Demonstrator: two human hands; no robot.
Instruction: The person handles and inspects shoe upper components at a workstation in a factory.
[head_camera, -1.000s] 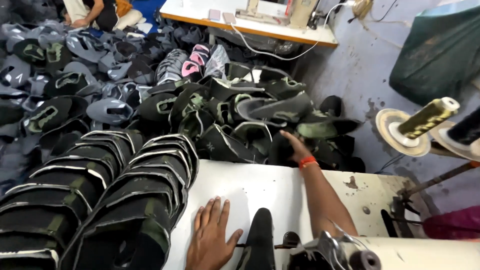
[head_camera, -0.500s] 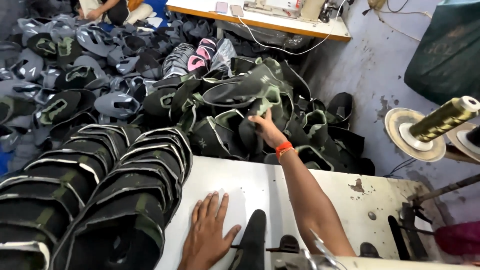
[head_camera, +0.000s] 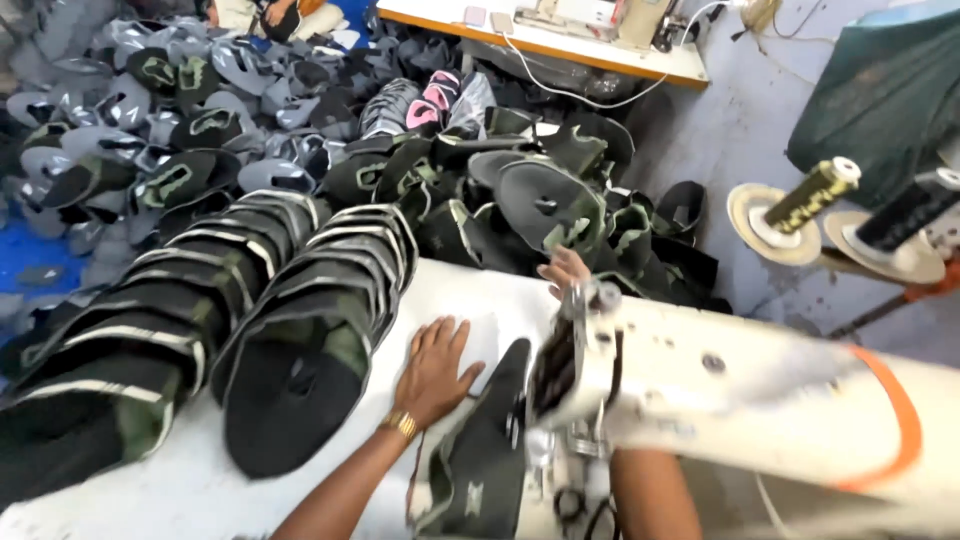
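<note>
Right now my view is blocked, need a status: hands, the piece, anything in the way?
Left hand flat on white table, open. Right hand lifting a dark shoe upper off the heap. Sewing machine head hides the right forearm.

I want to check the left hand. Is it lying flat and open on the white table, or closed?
Flat and open. The left hand rests palm down on the white table, its fingers spread, beside the stacked dark pieces.
</note>
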